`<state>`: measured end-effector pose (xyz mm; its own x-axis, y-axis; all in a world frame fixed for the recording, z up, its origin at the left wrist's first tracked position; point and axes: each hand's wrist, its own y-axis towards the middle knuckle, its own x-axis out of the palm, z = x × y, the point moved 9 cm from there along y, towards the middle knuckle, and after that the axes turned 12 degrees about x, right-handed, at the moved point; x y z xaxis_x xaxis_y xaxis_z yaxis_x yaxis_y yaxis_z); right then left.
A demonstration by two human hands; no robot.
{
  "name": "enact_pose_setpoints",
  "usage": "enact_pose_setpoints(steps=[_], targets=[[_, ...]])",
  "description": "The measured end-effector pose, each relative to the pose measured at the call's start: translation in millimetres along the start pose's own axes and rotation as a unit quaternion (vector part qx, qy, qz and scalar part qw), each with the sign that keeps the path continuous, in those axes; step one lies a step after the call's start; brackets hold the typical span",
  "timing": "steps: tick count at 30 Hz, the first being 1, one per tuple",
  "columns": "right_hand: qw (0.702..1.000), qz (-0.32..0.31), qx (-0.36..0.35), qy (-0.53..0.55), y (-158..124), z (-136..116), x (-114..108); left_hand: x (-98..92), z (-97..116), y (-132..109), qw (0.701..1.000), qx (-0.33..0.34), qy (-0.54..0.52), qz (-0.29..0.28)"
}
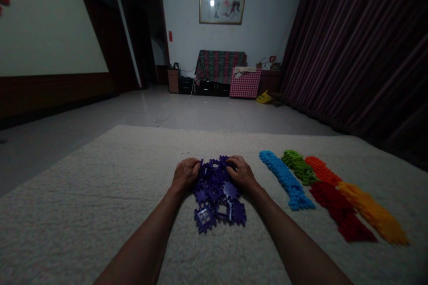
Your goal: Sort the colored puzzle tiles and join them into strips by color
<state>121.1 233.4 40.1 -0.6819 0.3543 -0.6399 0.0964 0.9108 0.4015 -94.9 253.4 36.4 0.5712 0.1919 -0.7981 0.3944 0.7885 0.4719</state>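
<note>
A heap of purple interlocking plastic tiles (217, 193) lies on the cream carpet (100, 200) in front of me. My left hand (185, 173) rests on the heap's far left edge with its fingers curled round some tiles. On the far right edge sits my right hand (241, 172), fingers bent over the tiles in the same way. Both forearms reach in from the bottom of the view.
To the right lie rows of tiles sorted by colour: blue (286, 180), green (299, 167), dark red (341, 213), orange-red (321, 169) and yellow-orange (376, 216). Beyond the carpet are grey floor, a covered cabinet (219, 71), a checkered box (244, 82) and dark curtains (361, 44).
</note>
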Motion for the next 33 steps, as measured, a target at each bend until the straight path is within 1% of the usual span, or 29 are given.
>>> enact_pose_setpoints(steps=[4,9,13,14,16,20,22,29,33], targets=[[1.0,0.007,0.02,-0.02,0,2,0,-0.5,1,0,1.0,0.001,0.002,-0.004],[0.998,0.001,0.048,-0.044,-1,5,1,-1.0,2,1,1.0,0.006,0.004,-0.004],[0.997,0.06,0.038,-0.018,0,4,-8,-0.4,3,1,1.0,0.009,-0.005,-0.004],[0.997,0.066,0.035,-0.011,0,3,-8,-0.6,3,1,1.0,0.01,-0.008,-0.002],[0.998,0.053,0.034,-0.012,2,3,-4,-1.1,3,0,1.0,0.007,-0.008,0.001],[0.998,-0.003,0.039,-0.051,5,2,8,-1.7,2,0,1.0,0.0,-0.001,0.007],[0.997,-0.02,0.035,-0.063,5,0,11,-0.8,1,0,1.0,-0.001,0.001,0.004],[0.997,-0.028,0.019,-0.068,3,-5,9,-1.7,4,1,1.0,0.003,0.005,0.001],[0.995,-0.029,0.046,-0.086,1,-11,11,-2.2,4,1,1.0,0.003,0.011,0.001]])
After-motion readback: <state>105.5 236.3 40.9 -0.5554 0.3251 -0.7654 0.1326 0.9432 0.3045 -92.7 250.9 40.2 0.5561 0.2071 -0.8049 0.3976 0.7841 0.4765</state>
